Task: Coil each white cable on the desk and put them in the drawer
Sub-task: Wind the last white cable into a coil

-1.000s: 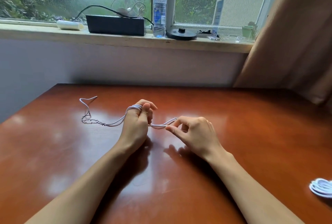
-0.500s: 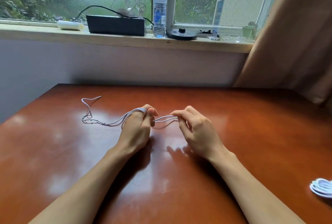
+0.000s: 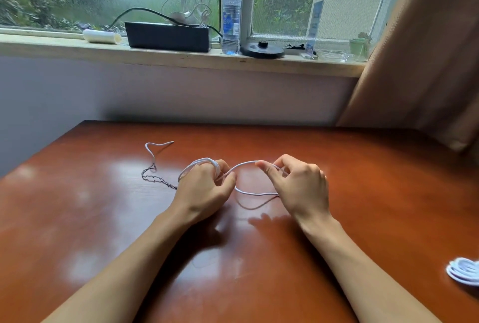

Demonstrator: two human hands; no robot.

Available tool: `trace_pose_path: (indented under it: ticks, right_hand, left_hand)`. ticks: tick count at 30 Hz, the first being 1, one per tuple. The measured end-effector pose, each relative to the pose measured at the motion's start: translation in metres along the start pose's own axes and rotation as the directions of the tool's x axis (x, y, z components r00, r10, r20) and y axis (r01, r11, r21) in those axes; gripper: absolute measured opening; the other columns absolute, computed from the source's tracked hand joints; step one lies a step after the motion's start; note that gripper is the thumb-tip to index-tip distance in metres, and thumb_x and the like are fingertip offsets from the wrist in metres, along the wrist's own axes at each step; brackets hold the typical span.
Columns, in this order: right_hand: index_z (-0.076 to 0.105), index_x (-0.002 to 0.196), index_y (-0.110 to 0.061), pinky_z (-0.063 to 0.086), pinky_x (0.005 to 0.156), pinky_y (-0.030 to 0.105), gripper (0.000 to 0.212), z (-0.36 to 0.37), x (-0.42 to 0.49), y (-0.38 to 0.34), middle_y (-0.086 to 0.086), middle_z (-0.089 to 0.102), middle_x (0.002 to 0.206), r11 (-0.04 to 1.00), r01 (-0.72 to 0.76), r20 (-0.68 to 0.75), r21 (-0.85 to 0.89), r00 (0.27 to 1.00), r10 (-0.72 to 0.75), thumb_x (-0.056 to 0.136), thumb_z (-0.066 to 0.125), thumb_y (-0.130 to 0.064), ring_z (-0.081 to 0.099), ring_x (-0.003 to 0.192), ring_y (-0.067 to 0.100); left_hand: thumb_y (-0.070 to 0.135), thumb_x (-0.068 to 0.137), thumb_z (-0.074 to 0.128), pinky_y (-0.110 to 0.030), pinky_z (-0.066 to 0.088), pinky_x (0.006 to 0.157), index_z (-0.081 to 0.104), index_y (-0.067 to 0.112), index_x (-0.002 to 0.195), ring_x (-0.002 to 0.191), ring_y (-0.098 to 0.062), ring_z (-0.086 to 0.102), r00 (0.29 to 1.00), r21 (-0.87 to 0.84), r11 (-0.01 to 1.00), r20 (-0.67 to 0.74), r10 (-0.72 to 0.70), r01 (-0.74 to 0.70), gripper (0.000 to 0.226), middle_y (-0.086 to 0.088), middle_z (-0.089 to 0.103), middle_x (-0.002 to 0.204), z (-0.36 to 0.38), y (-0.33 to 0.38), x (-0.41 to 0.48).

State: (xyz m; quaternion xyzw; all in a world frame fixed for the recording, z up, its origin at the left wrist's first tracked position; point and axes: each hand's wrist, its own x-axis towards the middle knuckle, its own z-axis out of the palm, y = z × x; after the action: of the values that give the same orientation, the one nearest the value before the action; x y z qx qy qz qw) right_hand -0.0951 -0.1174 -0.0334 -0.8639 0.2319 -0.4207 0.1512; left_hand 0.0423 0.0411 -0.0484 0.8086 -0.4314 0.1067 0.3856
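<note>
The left hand (image 3: 204, 189) sits near the middle of the glossy, reddish-brown wooden desk (image 3: 363, 193). Its fingers are curled, with several turns of the thin white cable (image 3: 201, 160) wound round them and a strand nipped at the thumb tip. Just to its right, the right hand (image 3: 300, 185) pinches the same cable between thumb and forefinger, its other fingers bent. Between the two hands the cable forms a slack oval loop, the upper strand arching in the air and the lower one sagging toward the desk.

To the left of the left hand the cable trails across the desk through a stretch that looks dark and crinkled, then ends farther away in a bent white tip. A second white cable (image 3: 464, 273), already in a flat round coil, lies at the near right edge.

On the far windowsill stand a black rectangular box (image 3: 167, 36) and a clear plastic bottle (image 3: 230, 14) with a blue cap.
</note>
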Motion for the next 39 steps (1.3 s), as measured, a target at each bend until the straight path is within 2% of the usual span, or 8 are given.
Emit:
trace_pose_path:
  ticks: [5,11,18,23,27,31,36,39]
  right_hand:
    - [0.049,0.065,-0.029,0.034,0.058,0.032,0.049,-0.003,-0.001,-0.002,-0.005,0.054,0.056,0.999,0.008,-0.002,-0.045,1.0,-0.008,0.084,0.062,-0.071,0.064,0.067,0.032]
    - [0.047,0.067,-0.027,0.038,0.055,0.032,0.047,-0.002,-0.002,-0.005,-0.01,0.048,0.055,0.997,0.075,-0.018,-0.002,0.997,-0.075,0.087,0.064,-0.066,0.057,0.058,0.023]
    - [0.063,0.102,-0.024,0.051,0.072,0.044,0.018,0.007,-0.001,0.001,-0.011,0.061,0.092,0.954,0.14,0.051,0.265,0.986,-0.159,0.106,0.049,-0.034,0.06,0.083,0.015]
    - [0.066,0.12,-0.032,0.054,0.079,0.041,0.027,0.008,0.001,0.004,-0.013,0.069,0.103,0.95,0.127,0.045,0.286,0.988,-0.146,0.106,0.046,-0.043,0.066,0.093,0.011]
    - [0.067,0.123,-0.038,0.04,0.061,0.027,0.028,0.007,0.001,0.008,-0.035,0.055,0.067,0.969,0.091,0.074,0.231,0.991,-0.111,0.104,0.049,-0.047,0.047,0.057,-0.003]
    - [0.061,0.125,-0.042,0.047,0.064,0.034,0.027,0.007,0.0,0.006,-0.019,0.053,0.06,0.981,0.052,0.089,0.189,0.994,-0.07,0.103,0.046,-0.05,0.051,0.063,0.01]
    - [0.051,0.112,-0.028,0.053,0.075,0.045,0.009,0.01,0.0,0.006,-0.011,0.067,0.087,0.946,-0.004,0.092,0.325,0.995,-0.027,0.104,0.048,-0.03,0.066,0.083,0.02]
    - [0.049,0.106,-0.021,0.052,0.074,0.044,0.005,0.011,0.001,0.006,-0.01,0.064,0.084,0.925,-0.021,0.089,0.38,0.996,-0.014,0.104,0.051,-0.025,0.065,0.079,0.016]
  left_hand:
    - [0.054,0.089,0.047,-0.04,0.043,0.057,0.039,0.016,0.057,0.055,-0.019,0.047,0.999,0.068,0.997,0.028,0.029,-0.03,0.05,0.0,0.046,0.053,0.008,0.0,0.001]
    - [0.067,0.092,0.025,-0.043,0.047,0.075,0.062,0.016,0.059,0.074,-0.017,0.059,0.999,0.005,1.0,0.05,-0.014,0.014,0.071,0.001,0.063,0.063,0.009,-0.003,0.0]
    - [0.062,0.091,0.028,-0.044,0.046,0.086,0.065,0.022,0.051,0.081,-0.013,0.063,0.995,-0.163,0.985,0.099,-0.03,0.046,0.067,0.003,0.063,0.065,0.005,0.0,-0.003]
    - [0.051,0.098,0.034,-0.045,0.043,0.076,0.072,0.026,0.059,0.061,-0.007,0.047,0.987,-0.256,0.966,0.157,0.017,0.024,0.06,0.012,0.045,0.055,0.004,0.008,-0.006]
    - [0.046,0.101,0.034,-0.034,0.03,0.059,0.075,0.024,0.065,0.051,-0.008,0.039,0.975,-0.364,0.931,0.215,0.057,0.026,0.059,0.007,0.036,0.049,0.002,0.015,-0.008]
    - [0.043,0.099,0.034,-0.024,0.024,0.051,0.071,0.012,0.059,0.044,-0.01,0.028,0.965,-0.542,0.834,0.259,0.047,0.105,0.063,0.006,0.027,0.043,0.0,0.021,-0.009]
    - [0.043,0.091,0.033,-0.028,0.018,0.049,0.066,0.001,0.057,0.044,-0.013,0.021,0.943,-0.645,0.729,0.332,-0.005,0.23,0.063,0.003,0.023,0.043,0.0,0.022,-0.008]
    - [0.043,0.086,0.032,-0.027,0.016,0.047,0.065,0.001,0.059,0.045,-0.013,0.017,0.92,-0.689,0.658,0.391,-0.015,0.303,0.06,0.002,0.02,0.045,-0.002,0.024,-0.008]
